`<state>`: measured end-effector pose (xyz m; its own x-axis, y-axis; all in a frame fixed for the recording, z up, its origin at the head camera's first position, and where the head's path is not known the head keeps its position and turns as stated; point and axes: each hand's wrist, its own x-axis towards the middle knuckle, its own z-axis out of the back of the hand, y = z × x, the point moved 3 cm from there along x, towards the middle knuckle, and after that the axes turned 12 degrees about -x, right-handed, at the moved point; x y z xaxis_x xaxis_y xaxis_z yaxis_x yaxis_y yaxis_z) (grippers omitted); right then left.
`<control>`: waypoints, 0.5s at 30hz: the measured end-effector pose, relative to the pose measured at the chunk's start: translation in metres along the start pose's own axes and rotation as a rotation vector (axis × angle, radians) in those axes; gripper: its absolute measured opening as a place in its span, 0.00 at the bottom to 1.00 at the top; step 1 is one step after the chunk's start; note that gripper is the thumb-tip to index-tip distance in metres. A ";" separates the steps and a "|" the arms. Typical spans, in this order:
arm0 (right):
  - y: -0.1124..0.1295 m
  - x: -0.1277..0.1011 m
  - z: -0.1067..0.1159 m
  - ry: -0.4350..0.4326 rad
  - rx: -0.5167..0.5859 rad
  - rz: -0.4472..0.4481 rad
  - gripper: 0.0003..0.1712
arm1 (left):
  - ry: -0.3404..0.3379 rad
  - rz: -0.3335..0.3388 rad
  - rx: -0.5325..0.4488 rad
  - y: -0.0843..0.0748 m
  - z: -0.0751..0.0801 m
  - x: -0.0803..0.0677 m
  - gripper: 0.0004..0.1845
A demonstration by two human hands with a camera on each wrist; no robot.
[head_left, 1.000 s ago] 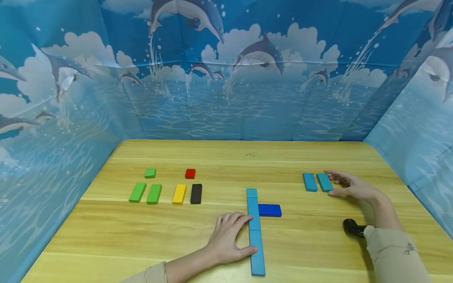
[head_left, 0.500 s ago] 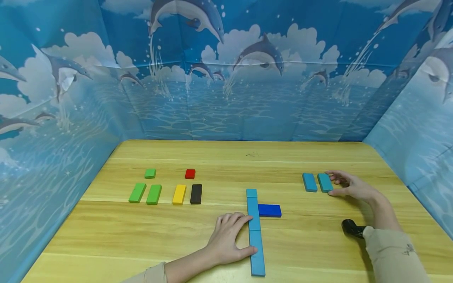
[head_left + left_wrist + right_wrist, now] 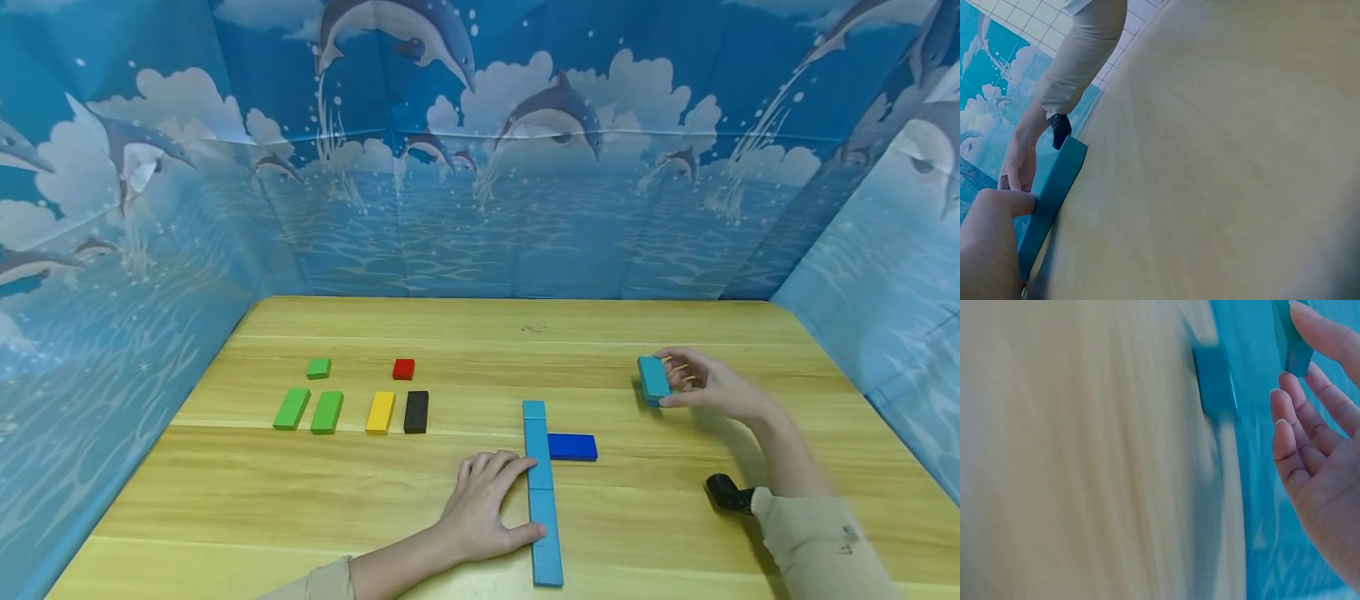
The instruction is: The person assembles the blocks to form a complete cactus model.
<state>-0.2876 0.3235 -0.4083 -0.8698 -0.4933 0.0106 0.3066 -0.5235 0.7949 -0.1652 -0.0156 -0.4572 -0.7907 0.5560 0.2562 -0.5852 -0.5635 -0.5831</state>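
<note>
The right hand (image 3: 708,385) pinches a light blue block (image 3: 655,377) between thumb and fingers; we see it held clear of the tabletop (image 3: 300,500). In the right wrist view we find a second light blue block (image 3: 1215,381), blurred, apart from the held one; in the head view the held block mostly covers it.

The left hand (image 3: 486,512) is spread, and we record its thumb and forefinger touching the blue strip (image 3: 542,467): one short piece at the far end, then two longer ones, in line and end to end. A dark blue block (image 3: 572,447) lies crosswise at the strip's right side, seemingly in contact.

To the left of the strip, well apart, we log a black block (image 3: 416,412), a yellow block (image 3: 380,412) and two green blocks (image 3: 327,412) in a row. Behind these lie a red block (image 3: 403,369) and a small green block (image 3: 318,367). We note a black device (image 3: 729,493) at the right cuff and dolphin-print cloth (image 3: 525,233) around the tabletop.
</note>
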 end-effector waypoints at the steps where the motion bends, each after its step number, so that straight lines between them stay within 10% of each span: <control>1: 0.003 0.003 -0.005 0.015 -0.002 0.003 0.34 | -0.002 -0.001 0.001 0.000 0.000 0.000 0.38; 15: 0.026 0.032 -0.064 0.070 -0.127 0.018 0.34 | 0.001 0.006 -0.001 -0.001 0.001 0.000 0.38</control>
<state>-0.2829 0.2500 -0.4263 -0.8360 -0.5483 -0.0210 0.3726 -0.5953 0.7119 -0.1648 -0.0158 -0.4556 -0.7938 0.5536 0.2518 -0.5804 -0.5658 -0.5857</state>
